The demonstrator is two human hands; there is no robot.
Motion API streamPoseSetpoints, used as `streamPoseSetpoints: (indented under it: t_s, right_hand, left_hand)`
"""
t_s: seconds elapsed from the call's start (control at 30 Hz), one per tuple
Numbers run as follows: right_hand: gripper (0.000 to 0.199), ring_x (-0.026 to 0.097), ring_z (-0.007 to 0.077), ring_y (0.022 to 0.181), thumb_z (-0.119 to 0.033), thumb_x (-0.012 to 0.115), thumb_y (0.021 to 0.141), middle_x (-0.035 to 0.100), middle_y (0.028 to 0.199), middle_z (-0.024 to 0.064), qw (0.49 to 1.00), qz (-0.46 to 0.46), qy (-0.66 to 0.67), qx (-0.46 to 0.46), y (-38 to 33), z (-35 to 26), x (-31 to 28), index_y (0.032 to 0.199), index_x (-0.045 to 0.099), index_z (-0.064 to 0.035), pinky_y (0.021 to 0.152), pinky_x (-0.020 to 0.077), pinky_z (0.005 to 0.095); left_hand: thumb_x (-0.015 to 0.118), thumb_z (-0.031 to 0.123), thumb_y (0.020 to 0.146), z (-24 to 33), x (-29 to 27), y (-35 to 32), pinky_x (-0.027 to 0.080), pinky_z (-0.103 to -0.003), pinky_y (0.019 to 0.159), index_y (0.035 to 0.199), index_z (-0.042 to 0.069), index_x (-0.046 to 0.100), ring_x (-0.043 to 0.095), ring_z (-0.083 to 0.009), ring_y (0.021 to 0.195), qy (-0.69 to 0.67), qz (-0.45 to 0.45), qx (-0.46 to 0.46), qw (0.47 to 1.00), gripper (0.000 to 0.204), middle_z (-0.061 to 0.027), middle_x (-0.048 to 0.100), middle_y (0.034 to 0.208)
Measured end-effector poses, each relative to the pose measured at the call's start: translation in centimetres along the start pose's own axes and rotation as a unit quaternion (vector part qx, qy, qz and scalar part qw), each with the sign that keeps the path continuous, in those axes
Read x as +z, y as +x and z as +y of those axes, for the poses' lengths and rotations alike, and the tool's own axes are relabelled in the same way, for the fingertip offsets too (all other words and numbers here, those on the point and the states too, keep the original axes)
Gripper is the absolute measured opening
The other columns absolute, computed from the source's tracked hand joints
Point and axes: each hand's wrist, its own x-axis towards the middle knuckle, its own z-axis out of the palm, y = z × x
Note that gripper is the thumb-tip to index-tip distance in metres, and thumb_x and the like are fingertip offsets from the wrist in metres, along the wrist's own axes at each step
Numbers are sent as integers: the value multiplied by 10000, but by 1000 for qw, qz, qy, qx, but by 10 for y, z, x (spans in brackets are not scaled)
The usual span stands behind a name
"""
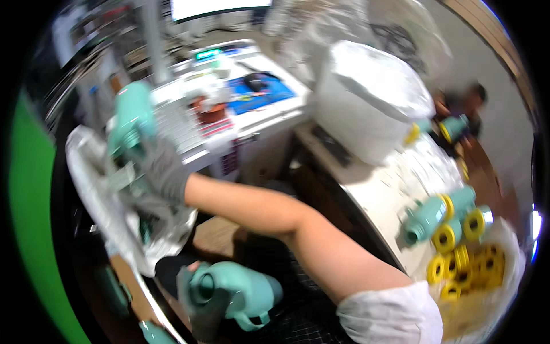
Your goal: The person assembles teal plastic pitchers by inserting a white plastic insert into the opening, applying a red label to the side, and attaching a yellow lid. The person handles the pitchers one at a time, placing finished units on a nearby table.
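A gloved right hand (163,166) is clamping a teal bottle (130,117) over a bag (94,189), the left hand (197,301) gripping another bottle (238,289), which could be slipping.

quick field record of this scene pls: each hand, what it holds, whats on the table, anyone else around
left hand: gloved, low in the picture, holds a mint-green bottle on its side, open mouth toward the camera
right hand: grey glove, arm stretched to the left, grips another mint-green bottle above a clear plastic bag
table: white, at right; green bottles with yellow caps lying on it
yellow caps: heaped in a bag at lower right
large white bag: on the table, behind
other person: upper right, blurred, with a green bottle
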Motion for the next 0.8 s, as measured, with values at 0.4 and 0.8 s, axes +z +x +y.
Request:
streamPoseSetpoints:
  t_s: [0.4, 0.8]
  right_hand:
    - [904, 401, 484, 1405, -449, 812, 822, 402, 1549, 285, 808, 18, -403, 430, -441, 131, -295, 1559, 438, -82, 1148, 343, 590]
    - [1180, 392, 424, 1458, -312, 893, 732, 313, 1611, 267, 642, 441, -172, 602, -615, 128, -354, 1635, 208, 15, 1209, 349, 474]
  left_hand:
    - [648, 235, 951, -30, -6, 30, 495, -341, 964, 1431, -7, 507, 619, -210, 1063, 81, -64, 51, 993, 556, -123, 598, 1251]
    - [717, 276, 931, -30, 61, 57, 466, -336, 1021, 1405, -20, 541, 590, -192, 1132, 173, -183, 88, 964, 586, -98, 607, 1283]
